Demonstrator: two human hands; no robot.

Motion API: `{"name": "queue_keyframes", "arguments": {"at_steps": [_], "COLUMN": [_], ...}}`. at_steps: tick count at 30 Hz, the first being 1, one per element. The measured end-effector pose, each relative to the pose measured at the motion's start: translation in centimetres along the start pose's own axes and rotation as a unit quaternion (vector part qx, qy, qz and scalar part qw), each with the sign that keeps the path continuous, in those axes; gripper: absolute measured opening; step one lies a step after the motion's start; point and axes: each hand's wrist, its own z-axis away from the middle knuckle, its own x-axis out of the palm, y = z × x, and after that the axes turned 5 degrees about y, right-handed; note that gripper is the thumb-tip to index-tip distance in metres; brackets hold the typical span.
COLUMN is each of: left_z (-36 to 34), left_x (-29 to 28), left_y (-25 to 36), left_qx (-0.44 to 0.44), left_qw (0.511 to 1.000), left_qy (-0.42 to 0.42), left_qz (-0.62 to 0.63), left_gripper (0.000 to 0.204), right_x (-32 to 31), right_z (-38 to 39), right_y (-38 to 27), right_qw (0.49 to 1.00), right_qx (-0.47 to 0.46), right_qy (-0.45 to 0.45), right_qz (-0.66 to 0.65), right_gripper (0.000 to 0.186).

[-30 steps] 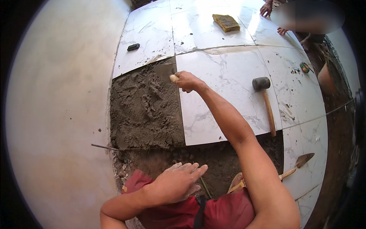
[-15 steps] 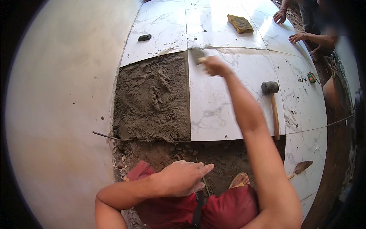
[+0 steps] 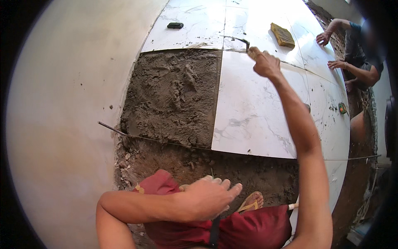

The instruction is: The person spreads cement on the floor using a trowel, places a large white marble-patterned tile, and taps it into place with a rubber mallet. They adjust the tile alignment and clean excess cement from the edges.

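My right hand (image 3: pixel 265 62) is shut on the handle of a trowel (image 3: pixel 247 46), whose blade is at the back edge of a white marbled tile (image 3: pixel 253 116), near the joint with the tiles behind. To the left lies a square bed of rough wet mortar (image 3: pixel 170 99). My left hand (image 3: pixel 211 195) is open over my red shorts, fingers bent slightly and apart, holding nothing I can see. A mallet (image 3: pixel 306 108) is mostly hidden behind my right forearm, and another tool's handle (image 3: pixel 292 206) shows near my right knee.
A yellow sponge (image 3: pixel 282 35), black block (image 3: pixel 175 25) and tape measure (image 3: pixel 342 108) lie on tiles. A co-worker (image 3: pixel 360 70) touches the tiles at right. A string between rods (image 3: pixel 110 126) crosses before the mortar. A pale wall (image 3: pixel 62 103) stands left; a dug strip runs along the right edge.
My right hand has moved up and rightward with the trowel, from the mortar's right edge to the back joint. The view has shifted, and more of the co-worker shows. My left hand remains open.
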Motion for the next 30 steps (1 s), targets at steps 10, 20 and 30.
{"name": "queue_keyframes", "arguments": {"at_steps": [10,20,30], "left_z": [3.7,6.9,7.3], "left_x": [2.6,1.4,1.4], "left_y": [1.5,1.3,2.3], "left_qx": [0.047,0.036,0.05], "left_qw": [0.989,0.987,0.994], "left_qy": [0.136,0.125,0.068], "left_qz": [-0.028,-0.097,-0.069], "left_gripper": [0.038,0.033,0.036], "right_x": [-0.9,-0.5,-0.5], "right_z": [-7.2,-8.0,3.3], "right_y": [-4.9,-10.0,-13.0], "right_qw": [0.864,0.838,0.774], "right_qx": [-0.235,-0.258,-0.356], "right_qy": [0.096,0.047,-0.042], "right_qz": [0.436,0.478,0.522], "right_gripper": [0.025,0.026,0.012]}}
